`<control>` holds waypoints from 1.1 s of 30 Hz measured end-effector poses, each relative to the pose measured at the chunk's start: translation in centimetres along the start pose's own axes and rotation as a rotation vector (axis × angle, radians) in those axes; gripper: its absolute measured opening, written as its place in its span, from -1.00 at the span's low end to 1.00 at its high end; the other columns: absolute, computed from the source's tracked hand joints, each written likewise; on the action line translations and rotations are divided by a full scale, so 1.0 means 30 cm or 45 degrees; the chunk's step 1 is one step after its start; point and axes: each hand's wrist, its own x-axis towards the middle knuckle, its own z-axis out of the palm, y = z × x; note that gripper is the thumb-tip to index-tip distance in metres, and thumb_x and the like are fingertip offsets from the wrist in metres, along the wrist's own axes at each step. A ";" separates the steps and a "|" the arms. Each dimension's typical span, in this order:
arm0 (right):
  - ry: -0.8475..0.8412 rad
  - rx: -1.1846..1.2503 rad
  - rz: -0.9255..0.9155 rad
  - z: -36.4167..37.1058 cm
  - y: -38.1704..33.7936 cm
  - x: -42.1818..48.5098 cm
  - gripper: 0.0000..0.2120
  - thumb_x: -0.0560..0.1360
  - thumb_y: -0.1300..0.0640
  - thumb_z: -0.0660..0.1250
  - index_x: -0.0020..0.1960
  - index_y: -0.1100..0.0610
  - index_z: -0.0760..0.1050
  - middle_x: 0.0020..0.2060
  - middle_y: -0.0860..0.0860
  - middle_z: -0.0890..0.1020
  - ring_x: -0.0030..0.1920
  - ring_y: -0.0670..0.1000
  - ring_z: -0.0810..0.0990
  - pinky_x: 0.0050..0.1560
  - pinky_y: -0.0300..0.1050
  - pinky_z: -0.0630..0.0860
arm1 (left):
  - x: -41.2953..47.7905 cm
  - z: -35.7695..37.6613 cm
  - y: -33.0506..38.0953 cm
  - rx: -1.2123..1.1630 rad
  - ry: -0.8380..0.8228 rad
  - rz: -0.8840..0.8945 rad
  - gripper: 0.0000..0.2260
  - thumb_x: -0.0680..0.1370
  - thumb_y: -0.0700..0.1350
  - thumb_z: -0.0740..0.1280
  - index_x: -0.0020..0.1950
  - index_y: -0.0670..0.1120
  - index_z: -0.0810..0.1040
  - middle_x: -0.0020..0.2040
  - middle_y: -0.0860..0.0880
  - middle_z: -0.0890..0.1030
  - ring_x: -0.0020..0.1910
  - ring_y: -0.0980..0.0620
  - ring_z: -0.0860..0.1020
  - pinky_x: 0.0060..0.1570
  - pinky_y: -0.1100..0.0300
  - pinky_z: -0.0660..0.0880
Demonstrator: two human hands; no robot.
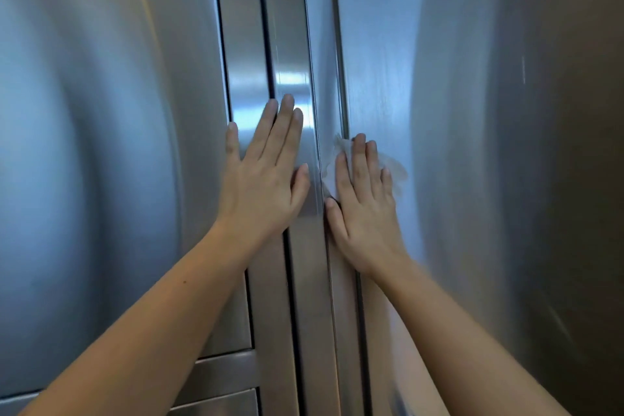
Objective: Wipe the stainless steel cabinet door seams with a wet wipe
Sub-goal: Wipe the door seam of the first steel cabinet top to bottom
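Head view: two bare forearms reach to a stainless steel cabinet. The left hand (263,186) lies flat on the centre strips (290,44), fingers (287,125) straight and released. The right hand (366,213), fingers also straight, presses a white wet wipe (395,170) over the dark vertical seam (340,78) edging the right door (456,111).

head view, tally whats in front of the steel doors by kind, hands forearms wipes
hands: 2 (left hand, right hand)
forearms: 2 (left forearm, right forearm)
wet wipe: 1, under the right hand's fingers
total: 5
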 end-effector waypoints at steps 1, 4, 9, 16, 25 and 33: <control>0.006 -0.013 -0.011 -0.007 0.002 0.026 -0.43 0.57 0.09 0.04 0.48 0.15 -0.13 0.41 0.02 -0.29 0.42 0.01 -0.39 0.35 -0.18 -0.46 | 0.018 -0.006 -0.008 0.005 -0.012 0.001 -0.46 0.55 -0.01 -0.02 0.49 -0.20 0.14 0.51 -0.11 0.12 0.49 -0.05 0.09 0.35 -0.23 0.06; 0.020 -0.049 -0.041 -0.032 0.012 0.112 -0.42 0.60 0.12 0.09 0.50 0.16 -0.13 0.39 0.00 -0.34 0.39 -0.01 -0.44 0.32 -0.19 -0.47 | 0.079 -0.026 -0.026 0.023 -0.041 -0.003 -0.45 0.54 0.00 -0.06 0.50 -0.19 0.11 0.52 -0.10 0.07 0.50 -0.03 0.05 0.36 -0.22 0.04; 0.055 -0.099 -0.083 -0.073 0.021 0.259 -0.43 0.60 0.09 0.04 0.52 0.16 -0.13 0.39 -0.01 -0.36 0.39 -0.04 -0.43 0.35 -0.16 -0.42 | 0.152 -0.036 -0.058 0.052 -0.033 0.003 -0.43 0.53 0.03 -0.12 0.52 -0.17 0.07 0.53 -0.07 0.03 0.51 -0.01 0.02 0.38 -0.19 0.02; 0.117 -0.164 -0.082 -0.122 0.027 0.431 -0.44 0.60 0.09 0.02 0.52 0.18 -0.11 0.48 0.10 -0.28 0.48 0.07 -0.31 0.42 0.00 -0.26 | 0.262 -0.047 -0.094 0.117 -0.027 0.016 -0.39 0.51 0.08 -0.21 0.53 -0.15 0.01 0.54 -0.06 -0.02 0.51 0.02 -0.05 0.38 -0.15 -0.04; 0.170 -0.252 -0.097 -0.196 0.028 0.667 -0.44 0.60 0.08 0.01 0.52 0.22 -0.09 0.49 0.15 -0.26 0.49 0.09 -0.27 0.42 0.03 -0.24 | 0.373 -0.052 -0.136 0.159 0.039 -0.032 -0.35 0.46 0.11 -0.36 0.54 -0.08 -0.12 0.53 0.01 -0.18 0.50 0.10 -0.18 0.39 -0.08 -0.13; 0.189 -0.256 -0.105 -0.245 0.024 0.812 -0.45 0.60 0.08 -0.02 0.52 0.23 -0.09 0.49 0.13 -0.25 0.49 0.08 -0.25 0.42 0.03 -0.24 | 0.370 -0.053 -0.142 0.082 0.055 -0.034 -0.36 0.46 0.12 -0.34 0.53 -0.06 -0.14 0.52 0.05 -0.19 0.49 0.12 -0.21 0.41 -0.05 -0.16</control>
